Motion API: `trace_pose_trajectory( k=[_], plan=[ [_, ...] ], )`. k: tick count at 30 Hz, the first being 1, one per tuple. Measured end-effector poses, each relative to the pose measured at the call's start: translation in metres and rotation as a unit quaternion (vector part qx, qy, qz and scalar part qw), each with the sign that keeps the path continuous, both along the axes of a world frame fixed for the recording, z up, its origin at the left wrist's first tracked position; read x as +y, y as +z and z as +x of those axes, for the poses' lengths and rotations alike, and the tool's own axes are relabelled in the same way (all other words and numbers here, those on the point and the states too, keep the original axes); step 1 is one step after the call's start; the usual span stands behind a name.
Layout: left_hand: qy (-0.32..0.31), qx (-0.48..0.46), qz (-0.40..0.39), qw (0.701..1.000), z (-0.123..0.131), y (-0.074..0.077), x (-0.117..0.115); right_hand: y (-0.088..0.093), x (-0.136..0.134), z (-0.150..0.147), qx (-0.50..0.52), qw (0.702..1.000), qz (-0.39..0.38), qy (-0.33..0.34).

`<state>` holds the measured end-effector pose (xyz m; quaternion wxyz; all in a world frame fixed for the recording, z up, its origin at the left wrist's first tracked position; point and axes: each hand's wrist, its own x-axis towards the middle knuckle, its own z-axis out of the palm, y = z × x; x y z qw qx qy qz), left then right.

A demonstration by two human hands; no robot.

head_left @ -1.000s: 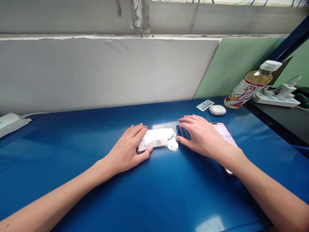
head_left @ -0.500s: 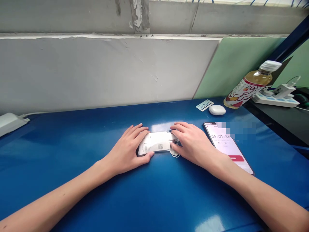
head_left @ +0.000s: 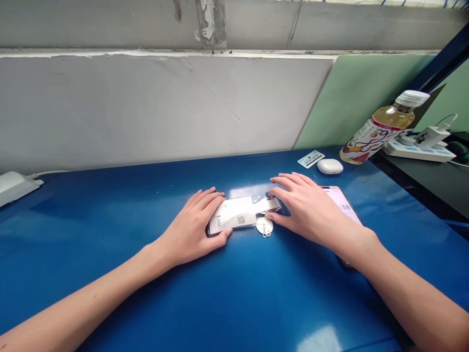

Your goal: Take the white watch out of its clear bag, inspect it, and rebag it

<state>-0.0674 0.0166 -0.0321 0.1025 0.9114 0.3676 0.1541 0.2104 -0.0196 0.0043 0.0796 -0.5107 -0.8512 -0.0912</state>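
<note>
A flat, dark-edged item with a white label [head_left: 234, 215], printed with a barcode and QR code, lies on the blue table. My left hand [head_left: 200, 222] holds its left end, thumb along the near edge and fingers over the far side. From the item's right end a pale strip [head_left: 270, 205] sticks out. Beside it lies a round white piece [head_left: 264, 226] with a small beaded edge. My right hand [head_left: 304, 205] hovers at the strip with fingers apart and curved; its thumb tip is close to the strip, and whether they touch I cannot tell.
A phone [head_left: 342, 200] lies partly under my right forearm. Behind it are a white earbud case [head_left: 330, 166], a card [head_left: 310, 159] and a leaning drink bottle [head_left: 381, 129]. A power strip [head_left: 419, 150] is at the far right, a white device [head_left: 18, 188] at the left edge.
My right hand has come away from the item's right end, moving right and slightly up, which uncovers the strip and the round piece. It now covers more of the phone. My left hand stays put.
</note>
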Motion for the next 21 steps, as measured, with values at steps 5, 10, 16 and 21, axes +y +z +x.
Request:
trace_pose_trajectory(
  k=[5, 10, 16, 21],
  plan=[
    [-0.009, 0.001, 0.000, 1.000, -0.001, 0.000, 0.000, -0.006, 0.000, -0.005, 0.047, 0.996, -0.046, 0.058],
    [-0.007, -0.001, -0.004, 1.000, 0.001, 0.001, 0.000, -0.010, 0.001, -0.010, 0.056, 0.994, -0.068, 0.059],
    [-0.003, -0.001, -0.021, 1.000, 0.001, 0.003, -0.001, -0.003, 0.000, -0.001, 0.058, 0.993, -0.055, 0.084],
    [0.009, -0.017, -0.036, 0.999, 0.001, 0.004, -0.002, 0.008, 0.001, 0.003, 0.053, 0.994, -0.091, 0.011]
  ],
)
